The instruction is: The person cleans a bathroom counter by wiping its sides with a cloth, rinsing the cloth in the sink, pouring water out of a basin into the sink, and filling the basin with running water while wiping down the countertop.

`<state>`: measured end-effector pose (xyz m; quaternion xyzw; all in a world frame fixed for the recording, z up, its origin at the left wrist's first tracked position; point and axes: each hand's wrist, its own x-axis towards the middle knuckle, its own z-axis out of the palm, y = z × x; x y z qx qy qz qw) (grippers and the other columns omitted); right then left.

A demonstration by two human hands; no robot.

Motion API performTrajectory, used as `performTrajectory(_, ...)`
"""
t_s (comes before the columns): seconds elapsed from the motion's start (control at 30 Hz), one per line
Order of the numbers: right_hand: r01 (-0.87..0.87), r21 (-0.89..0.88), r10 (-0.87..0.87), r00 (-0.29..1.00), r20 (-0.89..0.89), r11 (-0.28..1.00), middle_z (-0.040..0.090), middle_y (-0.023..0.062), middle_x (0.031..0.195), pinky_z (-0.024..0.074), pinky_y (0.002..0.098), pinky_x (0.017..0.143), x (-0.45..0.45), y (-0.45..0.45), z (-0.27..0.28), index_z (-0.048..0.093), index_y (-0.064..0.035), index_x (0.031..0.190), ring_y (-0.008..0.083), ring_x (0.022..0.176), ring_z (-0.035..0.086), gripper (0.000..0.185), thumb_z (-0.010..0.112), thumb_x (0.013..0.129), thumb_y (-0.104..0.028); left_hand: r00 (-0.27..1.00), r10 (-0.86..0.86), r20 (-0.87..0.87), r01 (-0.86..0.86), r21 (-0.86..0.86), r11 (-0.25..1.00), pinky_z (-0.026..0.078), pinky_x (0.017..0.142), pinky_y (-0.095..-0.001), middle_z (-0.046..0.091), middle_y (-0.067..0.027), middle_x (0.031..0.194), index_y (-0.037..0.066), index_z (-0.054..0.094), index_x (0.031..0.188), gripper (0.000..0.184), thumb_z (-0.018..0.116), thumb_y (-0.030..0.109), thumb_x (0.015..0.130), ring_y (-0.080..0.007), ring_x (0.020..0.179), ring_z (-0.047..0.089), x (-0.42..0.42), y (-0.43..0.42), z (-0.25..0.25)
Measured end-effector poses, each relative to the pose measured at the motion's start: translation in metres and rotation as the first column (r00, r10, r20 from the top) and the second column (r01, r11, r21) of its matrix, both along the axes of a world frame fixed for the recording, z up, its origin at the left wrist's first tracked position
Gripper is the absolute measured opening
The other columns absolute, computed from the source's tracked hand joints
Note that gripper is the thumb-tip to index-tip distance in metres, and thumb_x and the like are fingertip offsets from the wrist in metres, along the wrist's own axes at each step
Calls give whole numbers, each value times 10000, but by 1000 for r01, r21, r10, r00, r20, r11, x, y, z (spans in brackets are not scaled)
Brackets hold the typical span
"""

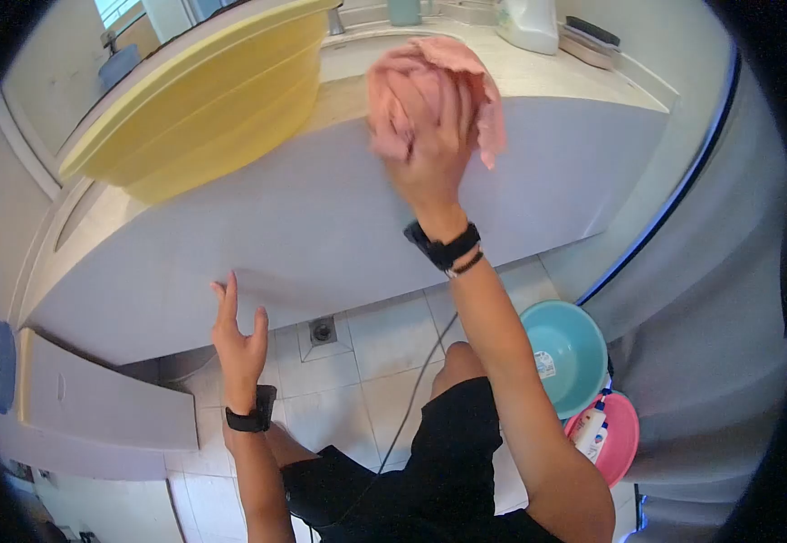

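A crumpled pink cloth (461, 61) is bunched under and around my right hand (434, 127), whose fingers press into it at the front edge of the white countertop (629, 83). Part of the cloth hangs down over the pale cabinet front (321, 217). My left hand (241, 330) is lower, in front of the cabinet panel, with fingers apart and nothing held. Left of the cloth, a large yellow basin (221, 109) rests tilted on the counter.
A white bottle (529, 25), a brush (591, 41) and a teal cup (404, 11) stand at the counter's back. On the tiled floor are a teal basin (574, 353), a pink basin (624, 443) holding bottles, a drain (322, 331) and a cable (409, 407). A curtain hangs right.
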<state>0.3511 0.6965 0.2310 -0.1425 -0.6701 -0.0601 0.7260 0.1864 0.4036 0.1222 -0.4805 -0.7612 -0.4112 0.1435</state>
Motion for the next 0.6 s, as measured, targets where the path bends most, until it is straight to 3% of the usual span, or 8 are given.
performTrajectory(0.13, 246, -87, -226, 956, 189, 965, 490, 222, 1370, 264, 588, 1093, -15, -18, -157, 550, -124, 1343, 431, 1318, 414, 493, 592, 925, -382, 996, -11, 84, 8, 35, 999, 313, 1145, -427, 434, -318, 1462, 11, 445, 1462, 647, 635, 49, 844, -419, 1429, 349, 8, -9, 5)
performTrajectory(0.2, -316, -595, 372, 928, -31, 739, 637, 128, 1054, 427, 476, 880, -26, -43, -267, 629, -89, 1085, 309, 1000, 586, 259, 586, 955, -309, 996, -27, 85, 23, 44, 999, 310, 1147, -419, 450, -295, 1465, 0, 443, 1459, 646, 638, 50, 846, -406, 1423, 371, 11, -17, 1)
performTrajectory(0.23, -10, -531, 227, 911, 345, 847, 643, 98, 1004, 452, 435, 864, -23, -51, -320, 636, -89, 1062, 278, 964, 594, 217, 584, 958, -272, 994, -29, 102, 25, 45, 999, 312, 1148, -416, 462, -275, 1466, -7, 443, 1457, 641, 640, 54, 850, -392, 1423, 380, 14, -22, 0)
performTrajectory(0.33, -6, -502, 244, 879, 410, 865, 620, 154, 1126, 464, 454, 914, -27, -69, -372, 613, -49, 1191, 329, 1078, 584, 302, 573, 958, -238, 991, -26, 135, 20, 41, 999, 314, 1149, -413, 478, -255, 1464, -16, 445, 1453, 631, 641, 61, 858, -374, 1424, 389, 18, -34, -10)
performTrajectory(0.4, -310, -941, 774, 627, -93, 137, 629, 112, 1123, 483, 399, 911, -23, -88, -336, 639, -85, 1205, 265, 1080, 587, 290, 577, 955, -219, 988, -17, 150, 13, 25, 1000, 314, 1150, -413, 482, -255, 1460, -17, 447, 1452, 627, 642, 63, 862, -371, 1425, 388, 16, -43, -13)
performTrajectory(0.5, -529, -778, 813, 581, -41, 339, 629, 39, 991, 487, 372, 826, -76, -115, -316, 643, -103, 1118, 192, 968, 585, 261, 611, 955, -304, 977, -39, 208, 39, 6, 999, 309, 1159, -403, 439, -224, 1509, -16, 404, 1482, 648, 636, 57, 881, -315, 1418, 406, 16, -50, -22)
performTrajectory(0.57, -511, -707, 856, 434, 280, 490, 638, 42, 1063, 493, 373, 831, -113, -130, -281, 639, -107, 1143, 199, 995, 592, 298, 617, 958, -340, 968, -23, 250, -7, 118, 993, 305, 1156, -413, 458, -243, 1488, -12, 427, 1468, 624, 632, 59, 883, -350, 1414, 411, 17, -46, -27)
performTrajectory(0.6, -507, -507, 717, 497, 489, 697, 647, 46, 1090, 495, 379, 846, -130, -137, -251, 635, -113, 1159, 210, 1023, 598, 339, 648, 935, -369, 968, -25, 250, -5, 118, 993, 305, 1156, -413, 458, -243, 1488, -12, 427, 1468, 624, 632, 59, 883, -350, 1414, 411, 20, -45, -26)
